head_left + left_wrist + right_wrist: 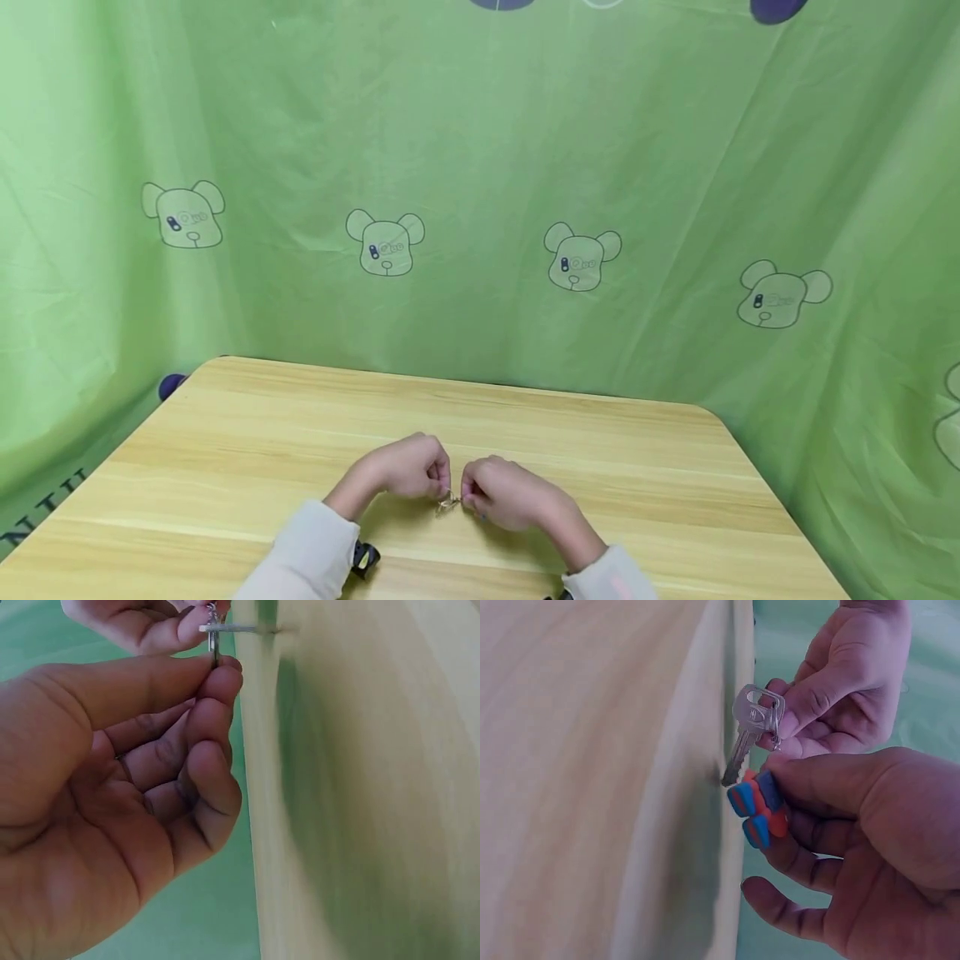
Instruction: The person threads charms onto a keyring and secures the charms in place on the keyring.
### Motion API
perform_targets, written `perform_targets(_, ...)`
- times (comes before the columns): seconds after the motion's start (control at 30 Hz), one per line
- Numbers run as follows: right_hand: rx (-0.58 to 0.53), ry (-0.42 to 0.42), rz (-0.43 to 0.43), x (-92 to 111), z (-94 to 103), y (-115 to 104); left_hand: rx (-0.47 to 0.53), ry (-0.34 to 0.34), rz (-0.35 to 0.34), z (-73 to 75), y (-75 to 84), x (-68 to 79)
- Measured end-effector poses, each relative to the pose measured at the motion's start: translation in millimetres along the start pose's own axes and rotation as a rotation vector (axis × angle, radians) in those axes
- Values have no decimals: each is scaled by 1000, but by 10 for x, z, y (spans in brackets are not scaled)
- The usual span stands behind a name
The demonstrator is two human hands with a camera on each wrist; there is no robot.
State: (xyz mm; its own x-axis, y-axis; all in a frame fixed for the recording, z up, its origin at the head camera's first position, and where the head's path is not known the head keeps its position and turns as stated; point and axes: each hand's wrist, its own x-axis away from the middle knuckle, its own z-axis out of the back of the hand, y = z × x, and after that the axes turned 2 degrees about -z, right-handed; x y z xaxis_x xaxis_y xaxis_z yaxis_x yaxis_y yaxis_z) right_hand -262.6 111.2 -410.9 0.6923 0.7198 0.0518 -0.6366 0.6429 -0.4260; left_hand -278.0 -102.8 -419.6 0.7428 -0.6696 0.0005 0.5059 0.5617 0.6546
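My left hand point(411, 468) pinches a metal key ring point(215, 646) between thumb and fingertips, over the table. From that ring hangs a silver key point(750, 718), its toothed blade pointing down toward the tabletop in the right wrist view. Close beside it, my right hand point(512, 495) pinches a small orange and blue keychain charm point(760, 801) between thumb and fingers. A short bit of chain shows between the ring and the charm. In the head view the key is small and blurred, and the charm is mostly hidden by the right hand.
A light wood-grain table point(225, 442) lies under both hands. Green curtains point(480, 167) with bear-head drawings stand behind and at its sides. A black wrist strap point(365, 559) shows at the left sleeve.
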Motion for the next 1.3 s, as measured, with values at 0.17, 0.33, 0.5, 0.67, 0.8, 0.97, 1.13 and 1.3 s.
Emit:
perform_targets(0.17,-32,-18,-5,1,-29,40,-33,-6,9,-43,26,-10)
perform_targets(0.33,-76,-33,-12,-4,-41,73,-69,5,17,-69,33,-13)
perform_targets(0.5,-86,-49,-21,4,-37,93,-92,-1,20,-97,42,-25)
perform_targets(0.67,-92,-58,-25,7,-33,105,-103,1,30,-111,48,-33)
perform_targets(0.8,-90,-53,-16,-4,-40,111,-109,18,25,-108,38,-34)
perform_targets(0.97,-91,-51,-9,-6,-38,107,-105,28,21,-100,26,-37)
perform_targets(1.13,-88,-53,-12,0,-33,106,-125,38,30,-98,18,-37)
perform_targets(1.3,-105,-59,-8,-1,-32,112,-126,35,44,-95,21,-30)
